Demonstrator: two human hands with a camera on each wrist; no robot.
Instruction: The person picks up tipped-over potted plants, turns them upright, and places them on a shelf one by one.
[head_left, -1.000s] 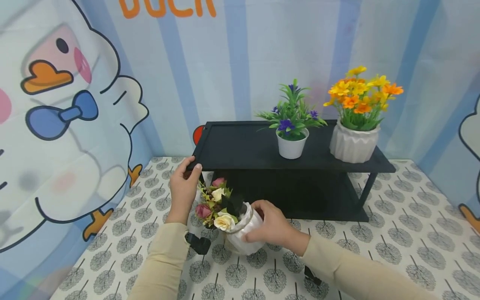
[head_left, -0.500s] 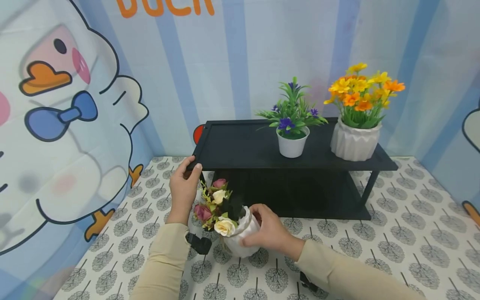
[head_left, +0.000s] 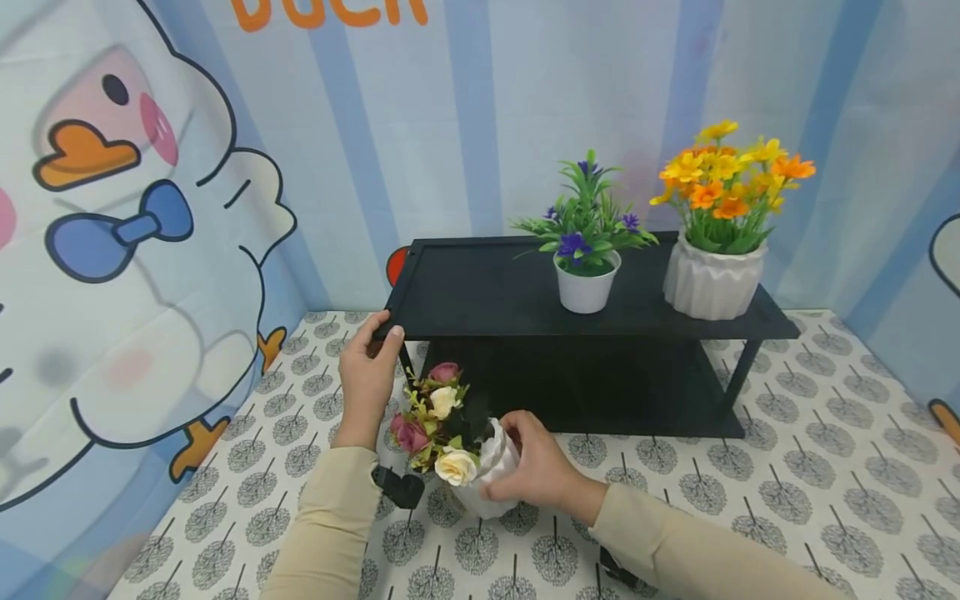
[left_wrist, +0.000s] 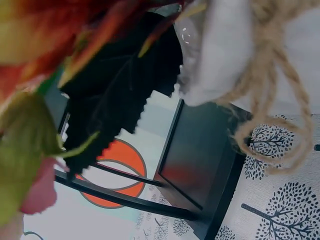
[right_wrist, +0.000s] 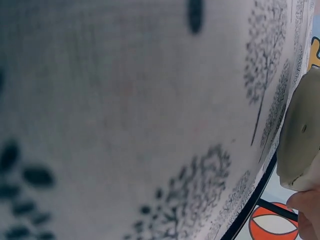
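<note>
A white ridged pot (head_left: 497, 454) of artificial flowers leans left in front of the shelf, gripped by my right hand (head_left: 543, 467) with fingers at the rim and thumb on its side. Cream and dusky pink roses (head_left: 456, 467) spill from it towards my left forearm. My left hand (head_left: 366, 379) holds the front left corner of the black two-tier shelf (head_left: 472, 292). Close up in the left wrist view are the pot's twine bow (left_wrist: 270, 75) and a dark leaf (left_wrist: 115, 95). Whether the pot's base touches the cloth is unclear.
On the shelf's top stand a small white pot (head_left: 585, 292) with purple flowers and a larger white pot (head_left: 712, 283) with yellow and orange ones. The lower tier (head_left: 585, 392) lies beneath. Tree-print cloth (head_left: 750, 533) covers the table; a duck-print backdrop (head_left: 450, 150) hangs behind.
My right hand has drawn the pot of roses slightly towards me, and the flowers have shifted a little down and right. The left hand stays on the shelf corner.
</note>
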